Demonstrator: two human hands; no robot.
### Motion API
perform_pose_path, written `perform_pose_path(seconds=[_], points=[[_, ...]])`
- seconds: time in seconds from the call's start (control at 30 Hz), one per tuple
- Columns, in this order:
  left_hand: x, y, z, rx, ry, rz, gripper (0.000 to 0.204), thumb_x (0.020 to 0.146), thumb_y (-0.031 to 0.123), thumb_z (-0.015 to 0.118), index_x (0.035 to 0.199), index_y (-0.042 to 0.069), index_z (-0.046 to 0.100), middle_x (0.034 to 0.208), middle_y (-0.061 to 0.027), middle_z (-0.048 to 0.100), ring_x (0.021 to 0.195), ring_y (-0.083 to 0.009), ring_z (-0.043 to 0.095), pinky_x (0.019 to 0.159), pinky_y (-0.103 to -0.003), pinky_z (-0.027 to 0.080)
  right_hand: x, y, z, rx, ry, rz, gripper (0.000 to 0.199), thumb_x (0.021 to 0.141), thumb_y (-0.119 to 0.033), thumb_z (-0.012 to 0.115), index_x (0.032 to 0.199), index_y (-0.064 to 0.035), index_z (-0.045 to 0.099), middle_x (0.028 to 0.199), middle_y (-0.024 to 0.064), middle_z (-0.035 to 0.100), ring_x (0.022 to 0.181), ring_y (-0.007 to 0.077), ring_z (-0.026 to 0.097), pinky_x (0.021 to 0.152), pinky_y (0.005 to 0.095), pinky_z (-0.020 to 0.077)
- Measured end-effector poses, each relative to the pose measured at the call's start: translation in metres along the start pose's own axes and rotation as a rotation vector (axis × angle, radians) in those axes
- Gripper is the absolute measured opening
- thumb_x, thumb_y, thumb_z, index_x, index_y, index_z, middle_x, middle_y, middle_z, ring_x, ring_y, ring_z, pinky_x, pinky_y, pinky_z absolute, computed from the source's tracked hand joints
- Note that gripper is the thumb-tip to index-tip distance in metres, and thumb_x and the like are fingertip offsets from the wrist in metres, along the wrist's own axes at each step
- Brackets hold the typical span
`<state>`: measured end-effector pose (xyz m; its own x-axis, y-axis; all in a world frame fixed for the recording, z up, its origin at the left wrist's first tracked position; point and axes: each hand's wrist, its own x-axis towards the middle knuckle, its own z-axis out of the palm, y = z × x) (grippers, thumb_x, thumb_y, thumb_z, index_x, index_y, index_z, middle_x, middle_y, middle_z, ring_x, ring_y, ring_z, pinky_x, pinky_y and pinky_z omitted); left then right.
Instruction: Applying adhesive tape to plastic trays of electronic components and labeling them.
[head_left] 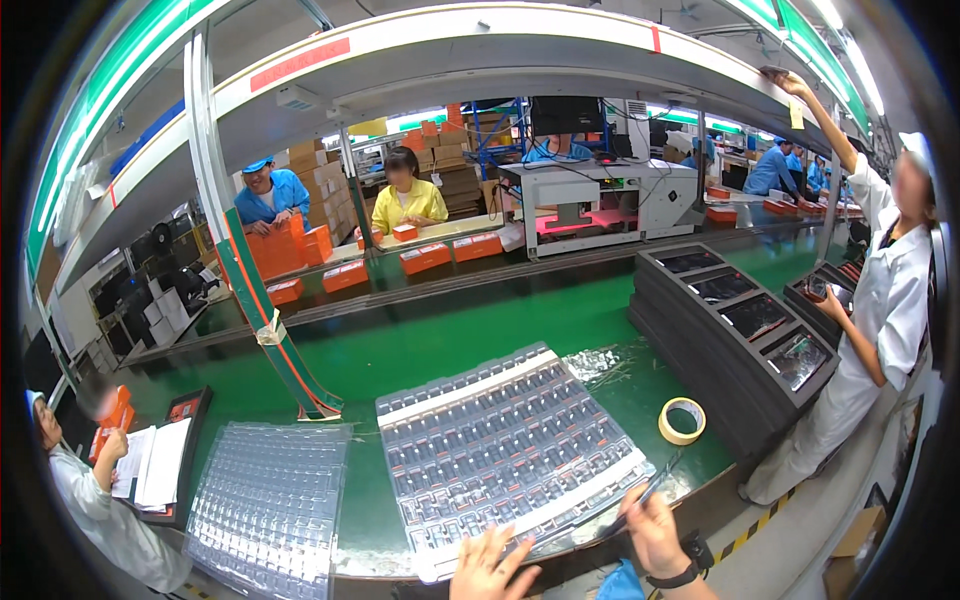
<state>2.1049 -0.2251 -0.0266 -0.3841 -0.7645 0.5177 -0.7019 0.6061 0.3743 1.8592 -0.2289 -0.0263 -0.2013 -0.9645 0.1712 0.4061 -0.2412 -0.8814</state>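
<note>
A clear plastic blister tray (510,440) lies on the green bench in front of me, its rows of pockets holding small dark parts. Pale strips run along its far and near edges. My left hand (490,567) rests at the tray's near edge, open with fingers spread. By the near right corner is my right hand (655,538), its fingers closed around a thin dark item whose kind I cannot make out. To the left lies another clear blister tray (265,500). A yellowish tape roll (682,421) sits right of the filled tray.
A tall stack of black foam trays (730,340) with dark-screened devices stands at the right, a co-worker (890,260) beside it. A green post (270,320) rises behind the left tray. Orange boxes (425,258) line the conveyor beyond. Another person (100,500) is at far left.
</note>
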Motion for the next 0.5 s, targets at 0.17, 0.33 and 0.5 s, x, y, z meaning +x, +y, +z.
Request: perform_pose_path(seconds=[0.17, 0.33, 0.5], points=[[-0.004, 0.046, -0.01, -0.499, -0.189, -0.196, 0.03, 0.09, 0.014, 0.062, 0.117, 0.0, 0.059, 0.116, -0.0212, 0.06, 0.11, -0.0402, 0.054, 0.097, -0.046, 0.042, -0.023, 0.003, 0.027, -0.204, -0.364, 0.133, 0.017, 0.091, -0.01, 0.065, 0.105, -0.0027, 0.058, 0.094, 0.0047, 0.06, 0.085, 0.0127, 0.056, 0.077, 0.0277, 0.0459], [-0.028, 0.041, 0.013, -0.609, -0.163, -0.211, 0.028, 0.099, 0.016, 0.052, 0.118, -0.005, 0.053, 0.096, -0.0215, 0.061, 0.086, -0.0368, 0.06, 0.079, -0.04, 0.049, -0.036, 0.01, 0.038, -0.111, -0.366, 0.176, 0.012, 0.094, -0.014, 0.065, 0.095, -0.0028, 0.061, 0.088, 0.0025, 0.061, 0.078, 0.0096, 0.058, 0.068, 0.0242, 0.0478], [-0.035, 0.039, 0.02, -1.489, -0.461, -0.579, 0.027, 0.105, 0.023, 0.042, 0.097, 0.0, 0.053, 0.073, -0.0053, 0.049, 0.064, -0.0119, 0.046, 0.061, -0.026, 0.041, -0.038, -0.002, 0.042, -0.291, -0.332, 0.206, 0.038, 0.102, -0.035, 0.05, 0.086, -0.0034, 0.061, 0.074, 0.0019, 0.058, 0.066, 0.0085, 0.052, 0.059, 0.0224, 0.042]])
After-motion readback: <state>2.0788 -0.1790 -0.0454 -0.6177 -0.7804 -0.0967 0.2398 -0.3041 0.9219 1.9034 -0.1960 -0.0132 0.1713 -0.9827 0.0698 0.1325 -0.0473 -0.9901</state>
